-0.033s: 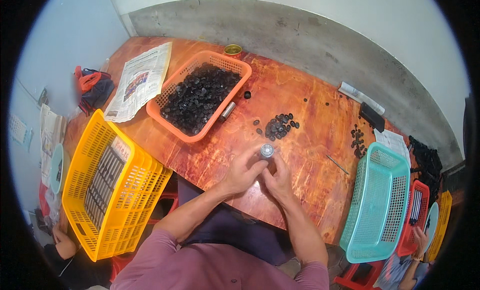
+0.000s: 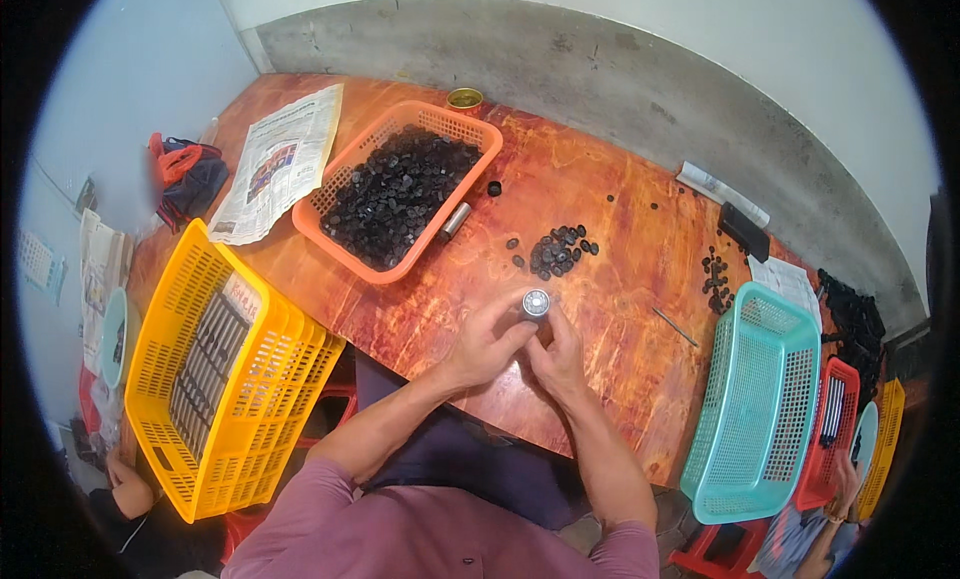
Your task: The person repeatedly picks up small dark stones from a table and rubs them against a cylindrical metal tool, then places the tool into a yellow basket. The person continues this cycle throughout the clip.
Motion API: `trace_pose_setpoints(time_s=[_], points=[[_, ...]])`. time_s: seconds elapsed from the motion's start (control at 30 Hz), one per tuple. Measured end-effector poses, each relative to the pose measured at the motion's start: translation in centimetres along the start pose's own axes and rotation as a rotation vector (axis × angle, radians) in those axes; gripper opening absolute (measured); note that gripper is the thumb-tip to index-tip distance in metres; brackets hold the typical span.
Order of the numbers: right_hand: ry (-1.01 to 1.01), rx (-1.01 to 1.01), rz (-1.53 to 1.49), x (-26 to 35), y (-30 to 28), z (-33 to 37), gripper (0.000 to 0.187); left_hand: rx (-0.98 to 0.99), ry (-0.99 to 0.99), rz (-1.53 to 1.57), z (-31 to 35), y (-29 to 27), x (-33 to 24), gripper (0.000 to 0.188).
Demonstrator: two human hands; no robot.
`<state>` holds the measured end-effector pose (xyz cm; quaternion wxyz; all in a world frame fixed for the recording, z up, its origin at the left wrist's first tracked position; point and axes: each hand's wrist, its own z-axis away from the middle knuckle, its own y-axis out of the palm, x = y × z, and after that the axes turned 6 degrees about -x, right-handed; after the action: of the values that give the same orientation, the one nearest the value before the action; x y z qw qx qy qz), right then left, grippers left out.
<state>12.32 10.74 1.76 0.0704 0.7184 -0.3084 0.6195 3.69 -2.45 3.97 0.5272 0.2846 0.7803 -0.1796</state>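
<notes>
Both my hands hold a short grey metal cylinder [image 2: 536, 304] above the near part of the table, its round patterned end facing up. My left hand [image 2: 490, 341] wraps its left side and my right hand [image 2: 556, 351] its right, the thumbs meeting at the near side. Just beyond my fingers lies a loose pile of small black oval pieces [image 2: 558, 251]. An orange basket [image 2: 397, 276] filled with similar black pieces stands farther left. Another metal cylinder [image 2: 455, 222] lies against that basket's right side.
Stacked yellow crates [image 2: 262, 379] holding striped dark rods stand at the left, beside a newspaper [image 2: 275, 164]. At the right are a turquoise basket [image 2: 712, 434], a thin metal rod [image 2: 675, 327] and a black box [image 2: 743, 233]. A co-worker's hand [image 2: 845, 479] is at far right.
The cylinder's top has shifted very slightly to the right and nearer, still between both hands. At far right the co-worker's hand has moved a little.
</notes>
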Motion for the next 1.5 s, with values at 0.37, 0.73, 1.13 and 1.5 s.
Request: trace_pose_setpoints(time_s=[0.37,0.73,1.13,1.5], points=[[-0.238,-0.111,0.044,-0.1,0.3,-0.5,0.038,-0.180,-0.259,0.076,-0.4,-3.0,-2.6,0.041],[-0.271,0.234,0.275,-1.4,-0.9,0.0,0.029,-0.031,0.266,-0.762,3.2,-9.2,1.3,0.036],[-0.187,0.245,0.051,-2.1,0.1,-0.4,0.043,0.158,0.447,-1.272,5.1,-8.3,-0.1,0.020],[0.131,-0.133,0.089,-3.7,-1.3,-0.9,0.034,-0.520,0.095,-1.603,12.1,-32.3,-19.7,0.030]])
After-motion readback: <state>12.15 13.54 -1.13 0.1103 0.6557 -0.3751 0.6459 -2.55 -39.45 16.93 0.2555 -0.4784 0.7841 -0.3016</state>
